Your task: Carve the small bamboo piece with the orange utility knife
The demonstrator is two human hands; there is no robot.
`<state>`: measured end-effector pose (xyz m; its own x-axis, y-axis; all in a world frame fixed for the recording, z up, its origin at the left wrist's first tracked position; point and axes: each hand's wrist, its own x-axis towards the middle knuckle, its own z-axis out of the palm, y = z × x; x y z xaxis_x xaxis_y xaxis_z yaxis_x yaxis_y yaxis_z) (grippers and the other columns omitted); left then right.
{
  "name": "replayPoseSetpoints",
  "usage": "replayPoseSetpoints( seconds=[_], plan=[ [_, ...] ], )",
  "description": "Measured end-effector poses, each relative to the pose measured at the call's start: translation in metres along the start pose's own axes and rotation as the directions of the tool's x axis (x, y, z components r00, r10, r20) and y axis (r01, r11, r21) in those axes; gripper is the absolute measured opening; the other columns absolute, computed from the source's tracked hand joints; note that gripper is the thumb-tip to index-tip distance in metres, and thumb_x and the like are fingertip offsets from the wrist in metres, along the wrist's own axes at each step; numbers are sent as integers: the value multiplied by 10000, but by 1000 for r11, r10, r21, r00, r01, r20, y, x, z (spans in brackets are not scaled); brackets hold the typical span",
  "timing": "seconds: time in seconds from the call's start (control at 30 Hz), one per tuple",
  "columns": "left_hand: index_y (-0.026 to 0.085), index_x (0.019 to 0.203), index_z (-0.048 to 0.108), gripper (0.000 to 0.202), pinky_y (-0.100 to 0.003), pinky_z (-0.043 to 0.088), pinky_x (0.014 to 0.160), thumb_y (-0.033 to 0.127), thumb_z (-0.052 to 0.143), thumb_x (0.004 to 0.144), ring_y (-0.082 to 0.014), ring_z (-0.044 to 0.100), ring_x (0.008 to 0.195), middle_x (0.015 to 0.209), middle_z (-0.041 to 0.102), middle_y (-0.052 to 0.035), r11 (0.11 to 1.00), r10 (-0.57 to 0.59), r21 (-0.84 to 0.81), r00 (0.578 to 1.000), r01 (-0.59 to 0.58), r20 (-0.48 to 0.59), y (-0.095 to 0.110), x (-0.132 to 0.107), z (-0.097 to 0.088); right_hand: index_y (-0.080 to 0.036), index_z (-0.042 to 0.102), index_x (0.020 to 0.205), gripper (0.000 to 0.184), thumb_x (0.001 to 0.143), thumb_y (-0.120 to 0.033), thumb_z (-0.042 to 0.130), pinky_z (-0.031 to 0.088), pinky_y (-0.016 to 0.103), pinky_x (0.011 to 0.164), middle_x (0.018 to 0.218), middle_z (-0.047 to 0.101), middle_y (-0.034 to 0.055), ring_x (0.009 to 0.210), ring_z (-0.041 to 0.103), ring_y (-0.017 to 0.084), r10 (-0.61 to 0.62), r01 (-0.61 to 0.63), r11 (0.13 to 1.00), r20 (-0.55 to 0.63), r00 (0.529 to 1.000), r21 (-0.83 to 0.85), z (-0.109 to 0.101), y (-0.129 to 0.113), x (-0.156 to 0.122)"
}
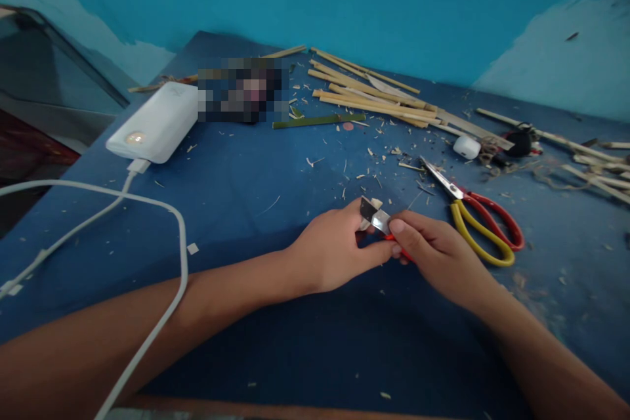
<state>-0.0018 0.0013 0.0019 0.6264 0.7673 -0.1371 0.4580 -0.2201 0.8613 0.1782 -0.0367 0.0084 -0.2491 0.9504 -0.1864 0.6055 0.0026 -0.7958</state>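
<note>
Red-handled cutter [380, 219], centre of the frame just right of middle, held above the table; metal sleeve and dark blade end point up-left, most of the red handle hidden by fingers. Right hand [436, 246] grasps it, thumb laid along the front of the handle by the sleeve, fingers curled behind. Left hand [327, 249] just beside, thumb stretched across to the handle and right fingertips, other fingers curled out of sight near the blade; a small pale piece [363, 224] shows at the blade, but cannot tell if the left fingers pinch it or what it is.

Handling, judged by looks: cutter light and stiff, handle probably smooth and a bit slippery, thin blade likely sharp and easy to snap if twisted; take hold by the red handle, behind the sleeve, fingers off the dark end. Pale piece looks light, softness unclear.

Outward: scissors [457, 193] with red and yellow handles lie right of the right hand, blades slightly apart. Pale shavings scattered above the hands. Green strip [319, 121] and bundle of pale sticks [374, 102] at upper centre, small white case [466, 147] at upper right. White power bank [157, 121] upper left, its cable [183, 236] crossing over the left forearm. Blue table [226, 203] under all, teal wall [344, 0] behind
</note>
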Motion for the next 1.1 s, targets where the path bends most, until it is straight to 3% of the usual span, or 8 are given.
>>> replayPoseSetpoints(
  seconds=[1.1],
  plan=[
    [200,776,508,308,-262,345,533,505,544,781,-133,481,639,746,545,15,1000,11,5,1000,-11,5,0,0,0,-200,511,703,356,952,-412,371,394,238,532,613,533,-15,568,518,117,0,1,1000,-7,1000,2,0,0,-1]
  ],
)
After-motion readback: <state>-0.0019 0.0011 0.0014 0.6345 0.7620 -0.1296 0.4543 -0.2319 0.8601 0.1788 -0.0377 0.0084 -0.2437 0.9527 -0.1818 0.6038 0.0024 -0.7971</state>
